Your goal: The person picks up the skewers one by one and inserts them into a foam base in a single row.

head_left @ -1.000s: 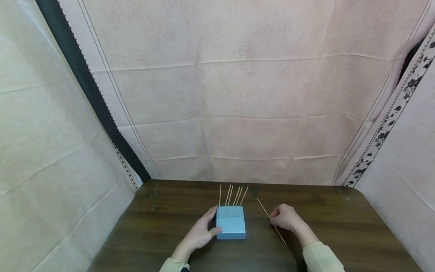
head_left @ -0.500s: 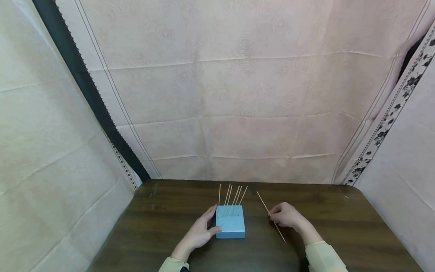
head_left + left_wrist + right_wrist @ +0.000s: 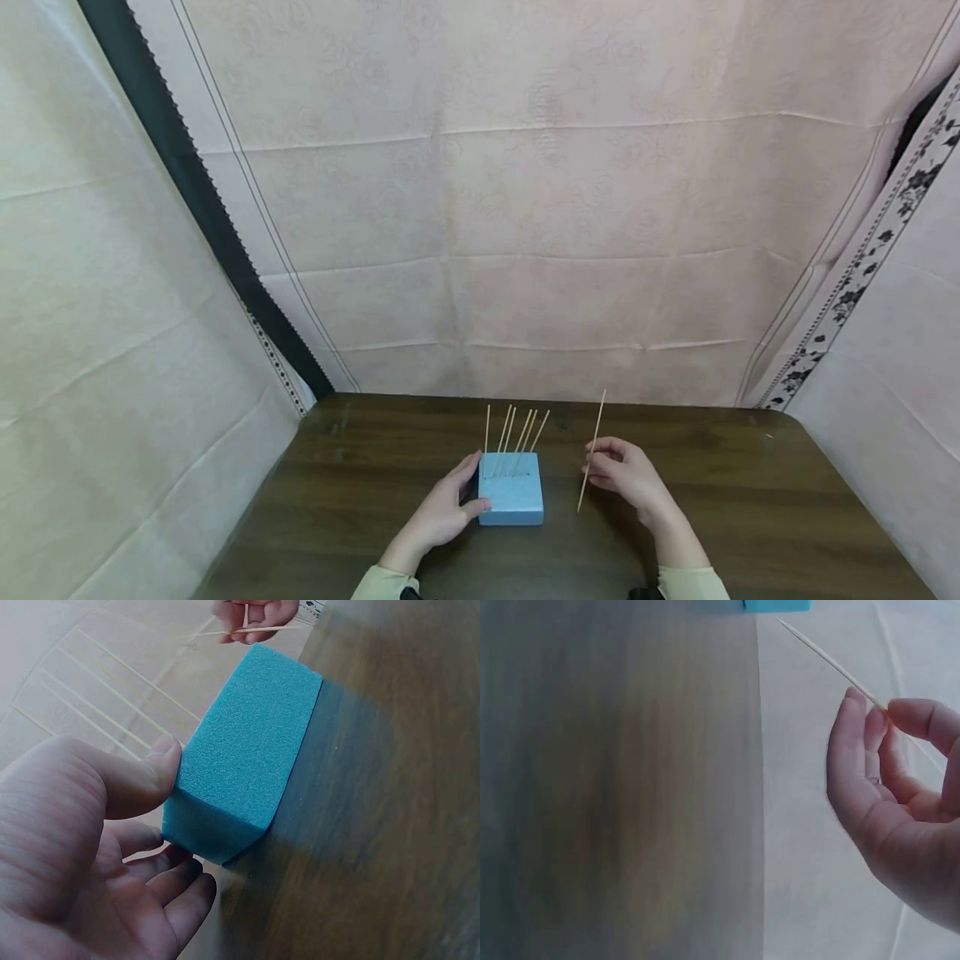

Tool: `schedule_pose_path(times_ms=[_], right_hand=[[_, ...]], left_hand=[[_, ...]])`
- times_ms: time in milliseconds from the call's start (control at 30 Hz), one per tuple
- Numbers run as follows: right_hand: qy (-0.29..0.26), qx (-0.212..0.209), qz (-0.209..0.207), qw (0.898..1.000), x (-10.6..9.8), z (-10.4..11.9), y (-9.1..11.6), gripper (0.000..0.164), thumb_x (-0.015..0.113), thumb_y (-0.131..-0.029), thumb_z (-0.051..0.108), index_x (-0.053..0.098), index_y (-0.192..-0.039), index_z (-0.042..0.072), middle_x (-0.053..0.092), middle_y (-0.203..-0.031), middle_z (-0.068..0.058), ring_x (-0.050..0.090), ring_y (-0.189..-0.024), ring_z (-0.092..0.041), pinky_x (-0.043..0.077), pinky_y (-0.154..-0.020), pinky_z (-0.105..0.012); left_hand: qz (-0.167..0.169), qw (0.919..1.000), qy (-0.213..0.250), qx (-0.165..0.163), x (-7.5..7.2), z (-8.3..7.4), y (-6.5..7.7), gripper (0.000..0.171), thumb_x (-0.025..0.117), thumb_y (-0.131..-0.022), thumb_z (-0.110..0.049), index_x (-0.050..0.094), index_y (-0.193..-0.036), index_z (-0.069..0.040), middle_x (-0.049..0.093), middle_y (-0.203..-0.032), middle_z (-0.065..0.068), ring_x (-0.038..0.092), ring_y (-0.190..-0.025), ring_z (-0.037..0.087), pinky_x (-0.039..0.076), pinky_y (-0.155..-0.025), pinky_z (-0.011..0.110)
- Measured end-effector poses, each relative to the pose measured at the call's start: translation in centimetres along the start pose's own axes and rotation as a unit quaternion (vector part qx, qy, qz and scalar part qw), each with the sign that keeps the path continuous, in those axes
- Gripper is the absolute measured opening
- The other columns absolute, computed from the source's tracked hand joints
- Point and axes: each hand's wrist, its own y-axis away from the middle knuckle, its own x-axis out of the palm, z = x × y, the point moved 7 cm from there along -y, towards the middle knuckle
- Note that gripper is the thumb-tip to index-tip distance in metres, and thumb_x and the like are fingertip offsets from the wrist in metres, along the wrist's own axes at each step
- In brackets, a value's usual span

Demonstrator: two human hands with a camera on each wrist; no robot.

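Observation:
A light blue foam block (image 3: 516, 502) rests on the table with several thin wooden skewers (image 3: 503, 429) standing in its far part, some leaning right. My left hand (image 3: 437, 515) grips the block's left side, thumb at the near corner; the left wrist view shows its fingers around the blue foam (image 3: 247, 735). To the right of the block, my right hand (image 3: 628, 477) pinches one more skewer (image 3: 600, 417) near its middle. That skewer is nearly upright, its top leaning slightly right. In the right wrist view its pointed end (image 3: 810, 643) reaches toward the block's corner.
The dark brown wooden table (image 3: 360, 475) extends around both hands. A pale patterned cloth (image 3: 555, 250) hangs behind its far edge, and more cloth hangs at the left (image 3: 135, 375) and right (image 3: 885, 375).
My right hand has turned the skewer from a slant, top leaning left, to nearly upright, and shifted slightly left and away. The left hand and foam block have stayed in place.

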Motion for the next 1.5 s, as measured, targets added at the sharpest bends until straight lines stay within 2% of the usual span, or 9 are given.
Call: schedule_pose_path(times_ms=[133, 333, 633, 900, 1067, 1167, 1500], right_hand=[[-0.031, -0.01, -0.014, 0.999, 0.9, 1.4, 0.5, 0.03, 0.066, -0.106, 0.008, 0.059, -0.126, -0.012, 0.07, -0.109, -0.022, 0.075, -0.1, -0.032, 0.065, -0.087, -0.038], [-0.038, -0.04, -0.056, 0.997, 2.4, 3.5, 1.1, 0.025, 0.07, -0.104, 0.009, 0.063, -0.121, -0.008, 0.073, -0.102, -0.02, 0.076, -0.097, -0.035, 0.065, -0.088, -0.042], [-0.018, -0.071, -0.103, 0.992, 4.2, 3.3, 1.1, 0.02, 0.074, -0.102, 0.007, 0.067, -0.116, -0.004, 0.072, -0.103, -0.017, 0.076, -0.095, -0.036, 0.066, -0.084, -0.036], [0.005, -0.09, -0.117, 0.989, 5.0, 3.4, 1.1, 0.02, 0.075, -0.101, 0.009, 0.068, -0.117, -0.001, 0.072, -0.106, -0.016, 0.076, -0.101, -0.039, 0.065, -0.086, -0.039], [0.008, -0.101, -0.12, 0.988, 5.3, 4.4, 1.2, 0.019, 0.076, -0.101, 0.008, 0.069, -0.116, -0.001, 0.072, -0.105, -0.017, 0.077, -0.1, -0.039, 0.065, -0.085, -0.035], [0.008, -0.111, -0.117, 0.987, 5.4, 3.8, 0.7, 0.021, 0.078, -0.1, 0.011, 0.069, -0.116, 0.0, 0.073, -0.105, -0.015, 0.077, -0.099, -0.037, 0.065, -0.084, -0.034], [0.037, -0.114, -0.114, 0.986, 5.3, 3.8, 1.0, 0.019, 0.078, -0.1, 0.011, 0.071, -0.115, 0.002, 0.075, -0.102, -0.012, 0.077, -0.097, -0.037, 0.065, -0.085, -0.038]], left_hand=[[0.002, 1.0, 0.001, -0.004, 0.0, 0.0, 0.1, 0.081, 0.073, -0.103, -0.027, 0.031, -0.168, -0.005, 0.026, -0.174, 0.02, 0.027, -0.159, 0.041, 0.028, -0.125, 0.064], [0.004, 1.0, -0.005, -0.004, -0.2, -0.1, 0.1, 0.08, 0.073, -0.104, -0.028, 0.031, -0.168, -0.006, 0.027, -0.174, 0.021, 0.027, -0.159, 0.042, 0.027, -0.125, 0.065], [0.007, 1.0, -0.003, -0.003, 0.1, -0.1, 0.4, 0.081, 0.073, -0.103, -0.027, 0.031, -0.168, -0.005, 0.027, -0.174, 0.021, 0.027, -0.159, 0.043, 0.026, -0.125, 0.066], [0.009, 0.9997, 0.0, 0.022, 0.1, -0.4, 0.6, 0.08, 0.073, -0.103, -0.022, 0.03, -0.166, 0.002, 0.027, -0.172, 0.027, 0.031, -0.156, 0.045, 0.032, -0.122, 0.064], [0.009, 0.9998, 0.003, 0.019, -0.2, -0.7, 0.4, 0.081, 0.074, -0.103, -0.024, 0.03, -0.167, 0.002, 0.026, -0.172, 0.028, 0.031, -0.156, 0.046, 0.031, -0.122, 0.065], [0.007, 0.9998, 0.003, 0.017, -0.3, -0.6, 0.4, 0.081, 0.074, -0.103, -0.024, 0.03, -0.167, 0.002, 0.025, -0.172, 0.028, 0.03, -0.156, 0.046, 0.031, -0.122, 0.064], [0.009, 0.9999, 0.005, 0.012, 0.1, -0.6, 0.3, 0.081, 0.074, -0.103, -0.024, 0.03, -0.167, 0.0, 0.024, -0.173, 0.027, 0.03, -0.156, 0.045, 0.031, -0.123, 0.065]])
